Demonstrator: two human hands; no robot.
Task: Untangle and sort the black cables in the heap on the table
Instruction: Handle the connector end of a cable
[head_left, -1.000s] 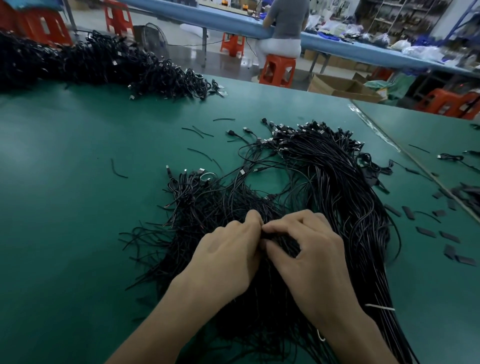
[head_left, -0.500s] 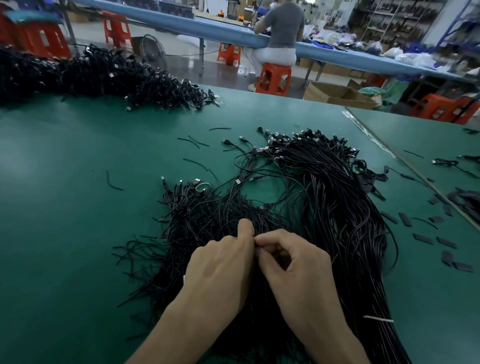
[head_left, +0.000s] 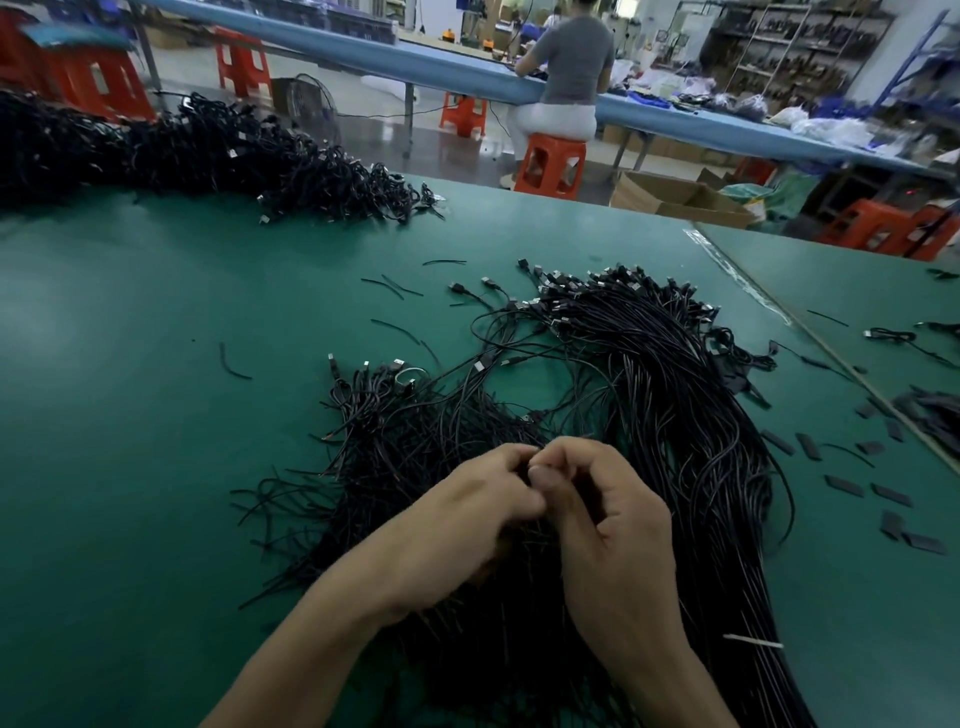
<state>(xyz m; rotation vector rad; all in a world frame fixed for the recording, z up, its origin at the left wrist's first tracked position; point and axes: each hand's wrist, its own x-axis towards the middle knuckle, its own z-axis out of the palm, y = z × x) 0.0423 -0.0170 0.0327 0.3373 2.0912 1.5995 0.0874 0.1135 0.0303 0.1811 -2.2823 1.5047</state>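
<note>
Left hand (head_left: 467, 519), right hand (head_left: 613, 525); two heaps (head_left: 675, 415) (head_left: 208, 150)

Left hand (head_left: 467, 525), right hand (head_left: 608, 525): both bare. Left forearm (head_left: 322, 629), right forearm (head_left: 670, 675): bare down to lower frame edge. Right thumbnail (head_left: 540, 474) short, plain. Finer detail blurred.

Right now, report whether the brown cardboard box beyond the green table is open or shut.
Open: the brown cardboard box has flaps spread outward, its inside showing; contents cannot be told.
</note>
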